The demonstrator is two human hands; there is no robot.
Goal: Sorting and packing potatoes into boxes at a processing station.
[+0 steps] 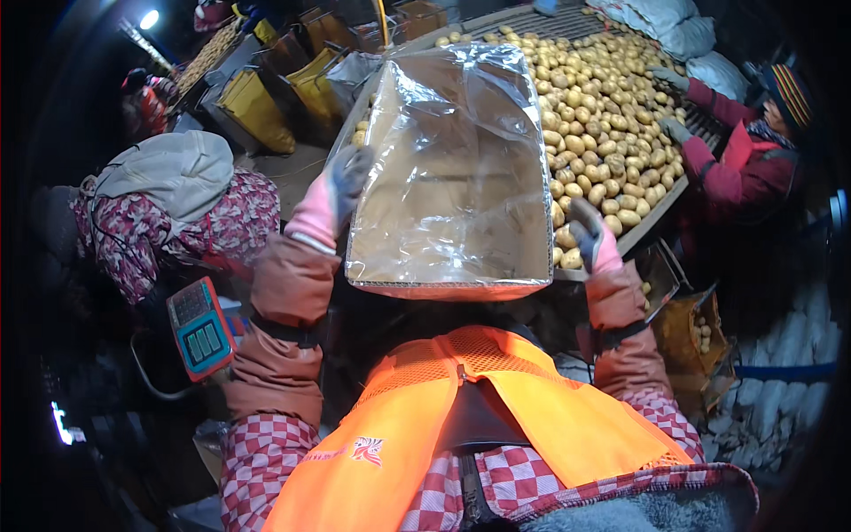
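Note:
A cardboard box lined with clear plastic film [452, 193] stands in front of me, with no potatoes visible inside. My left hand [349, 179], in a grey-coated glove, is at the box's left side; whether it grips the wall is unclear. At the right, my right hand [585, 229], gloved too, is a little away from the box with its fingers apart, over the near edge of the heap of potatoes [598, 126]. The heap lies on a slatted sorting table behind and to the right of the box.
A co-worker [751, 146] reaches over the potatoes at the right; another person [179, 213] bends at the left. A digital scale display [201, 329] stands near my left arm. Yellow bags [256, 110] are at the upper left, an open bag [691, 339] at the lower right, white sacks [671, 26] at the back.

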